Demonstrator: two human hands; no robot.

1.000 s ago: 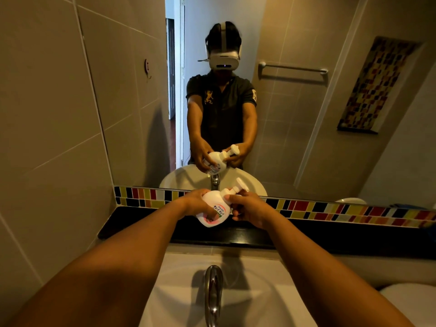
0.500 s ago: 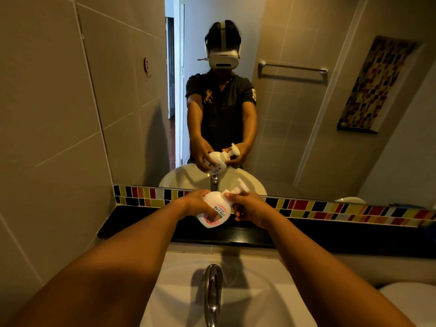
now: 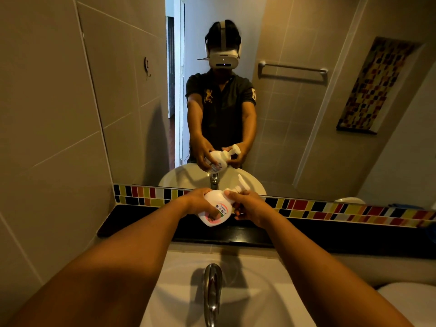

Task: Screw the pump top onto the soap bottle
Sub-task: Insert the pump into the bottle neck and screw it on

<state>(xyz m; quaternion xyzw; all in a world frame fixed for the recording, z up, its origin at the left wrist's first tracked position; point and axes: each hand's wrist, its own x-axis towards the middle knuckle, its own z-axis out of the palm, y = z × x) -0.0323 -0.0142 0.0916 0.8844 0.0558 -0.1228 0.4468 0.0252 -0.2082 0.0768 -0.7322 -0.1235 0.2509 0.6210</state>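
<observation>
A white soap bottle (image 3: 215,210) with a pink and green label is held tilted, neck pointing up and right, above the black ledge in front of the mirror. My left hand (image 3: 197,202) wraps the bottle's body from the left. My right hand (image 3: 247,207) is closed around the neck, at the collar of the white pump top (image 3: 240,185). The pump's nozzle sticks out above my right fingers. The collar itself is hidden under those fingers. The mirror repeats both hands and the bottle.
A chrome tap (image 3: 212,291) rises over the white basin (image 3: 254,291) directly below my arms. The black ledge (image 3: 330,230) runs under a strip of coloured mosaic tiles (image 3: 342,210). A tiled wall stands at the left. A white rounded object (image 3: 410,300) sits at the lower right.
The bottle stays in the same place between both hands. My right hand has shifted slightly around the neck; any turn of the pump top is too small to tell.
</observation>
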